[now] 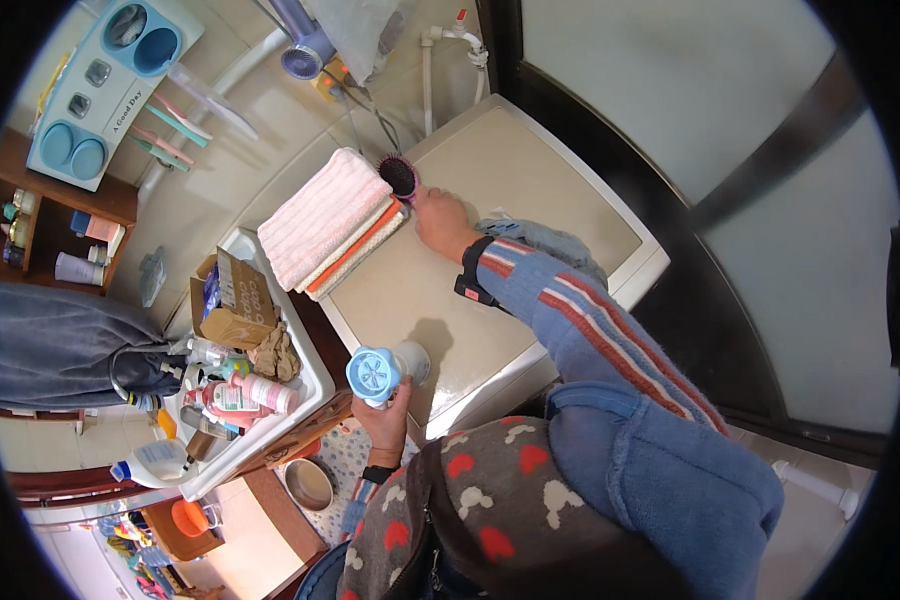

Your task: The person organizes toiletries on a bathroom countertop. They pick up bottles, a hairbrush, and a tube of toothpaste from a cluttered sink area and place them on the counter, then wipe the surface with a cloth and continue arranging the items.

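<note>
My right hand (442, 221) reaches over a beige-topped appliance (465, 322) and holds the handle end of a pink hairbrush (399, 177) with dark bristles. The brush touches or lies close beside a stack of folded towels (326, 217), pink on top, with cream and orange ones below. Near the appliance's front left corner, my left hand (387, 420) grips a white container with a light blue, flower-shaped top (373, 375). A crumpled grey-blue cloth (551, 238) lies behind my right forearm, partly hidden by it.
At left, a white washbasin (311, 360) carries an open cardboard box (238, 304), crumpled brown paper (276, 354) and several bottles (232, 401). A toothbrush holder (112, 82), a purple hair dryer (305, 52) and a pipe with a red-handled valve (461, 26) are on the wall. A metal bowl (309, 484) stands on the floor.
</note>
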`<act>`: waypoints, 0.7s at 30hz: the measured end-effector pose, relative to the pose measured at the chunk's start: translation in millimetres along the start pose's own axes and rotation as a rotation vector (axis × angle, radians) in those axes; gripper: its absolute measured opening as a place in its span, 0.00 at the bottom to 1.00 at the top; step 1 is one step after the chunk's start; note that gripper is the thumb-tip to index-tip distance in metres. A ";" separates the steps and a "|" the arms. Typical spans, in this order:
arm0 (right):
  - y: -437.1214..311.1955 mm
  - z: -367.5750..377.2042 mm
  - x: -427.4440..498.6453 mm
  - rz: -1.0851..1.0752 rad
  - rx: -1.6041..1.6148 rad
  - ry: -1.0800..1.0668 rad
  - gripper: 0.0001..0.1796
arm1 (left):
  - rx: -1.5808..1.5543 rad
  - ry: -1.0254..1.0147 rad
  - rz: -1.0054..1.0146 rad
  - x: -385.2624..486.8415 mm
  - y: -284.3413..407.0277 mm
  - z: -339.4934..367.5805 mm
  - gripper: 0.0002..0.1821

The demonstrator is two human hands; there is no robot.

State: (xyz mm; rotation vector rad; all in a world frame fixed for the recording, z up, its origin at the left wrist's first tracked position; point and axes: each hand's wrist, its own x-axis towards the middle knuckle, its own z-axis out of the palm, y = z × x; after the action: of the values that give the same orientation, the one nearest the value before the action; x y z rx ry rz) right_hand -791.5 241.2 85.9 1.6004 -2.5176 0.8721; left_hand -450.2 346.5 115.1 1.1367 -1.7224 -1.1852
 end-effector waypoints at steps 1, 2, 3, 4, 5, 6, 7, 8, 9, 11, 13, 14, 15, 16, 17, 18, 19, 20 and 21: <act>5.6 7.3 5.7 0.014 -0.019 0.031 0.19 | 0.009 0.011 -0.013 -0.9 0.4 -0.1 0.20; 13.2 12.7 12.1 0.055 -0.058 0.013 0.16 | 0.022 0.011 -0.024 -1.5 0.4 0.1 0.20; 23.1 16.3 17.5 0.055 -0.031 0.007 0.15 | 0.047 0.010 -0.032 -2.0 -0.1 0.2 0.20; 35.1 17.6 21.0 0.084 -0.021 -0.048 0.14 | 0.039 0.005 -0.036 -2.2 -0.7 0.1 0.20; 48.9 16.5 24.5 0.109 -0.023 -0.097 0.14 | 0.043 -0.001 -0.033 -1.7 -1.8 0.3 0.20; 66.8 10.8 27.7 0.043 -0.077 -0.076 0.13 | 0.051 0.003 -0.032 -1.2 -2.9 0.2 0.20; 87.3 1.1 28.9 -0.029 -0.141 -0.051 0.13 | 0.039 0.005 0.004 -0.6 -4.3 0.8 0.19; 105.4 -8.9 24.5 -0.061 -0.236 -0.091 0.12 | 0.032 0.018 0.036 -0.2 -5.6 1.0 0.19; 124.7 -22.0 17.3 -0.047 -0.195 0.020 0.12 | 0.036 0.022 0.059 0.1 -6.8 1.2 0.18; 164.1 -53.4 3.7 0.141 -0.120 0.038 0.15 | 0.036 0.017 0.046 -0.2 -8.9 0.3 0.20; 195.7 -79.1 -14.1 0.299 -0.098 -0.006 0.18 | 0.014 -0.002 0.011 -1.1 -10.8 -1.2 0.23; 208.2 -88.8 -24.0 0.325 -0.141 -0.021 0.18 | 0.014 -0.010 -0.012 -1.4 -11.7 -2.2 0.24; 218.3 -96.8 -33.2 0.293 -0.154 -0.013 0.18 | 0.018 -0.015 -0.028 -1.5 -12.6 -3.0 0.25; 226.3 -103.9 -43.8 0.261 -0.169 -0.007 0.18 | 0.010 -0.014 -0.026 -1.4 -13.4 -3.8 0.25; 230.6 -108.6 -53.5 0.253 -0.190 -0.014 0.18 | 0.004 -0.013 -0.025 -1.3 -14.3 -4.3 0.25; 231.6 -112.1 -60.9 0.229 -0.177 0.010 0.20 | 0.015 -0.031 -0.024 -0.8 -14.7 -5.3 0.26; 230.5 -116.4 -67.0 0.164 -0.177 0.037 0.21 | 0.028 -0.043 -0.039 -0.5 -14.8 -5.8 0.26; 227.5 -122.7 -71.6 0.124 -0.184 0.044 0.22 | 0.042 -0.054 -0.051 0.0 -14.4 -6.5 0.27; 222.5 -130.3 -73.9 0.122 -0.203 0.022 0.23 | 0.053 -0.057 -0.065 0.7 -13.6 -6.9 0.27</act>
State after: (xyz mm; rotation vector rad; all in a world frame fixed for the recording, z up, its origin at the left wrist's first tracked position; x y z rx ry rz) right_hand -978.6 433.2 75.0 1.3832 -2.6133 0.6148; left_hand -440.7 341.4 104.3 1.2090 -1.7810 -1.2292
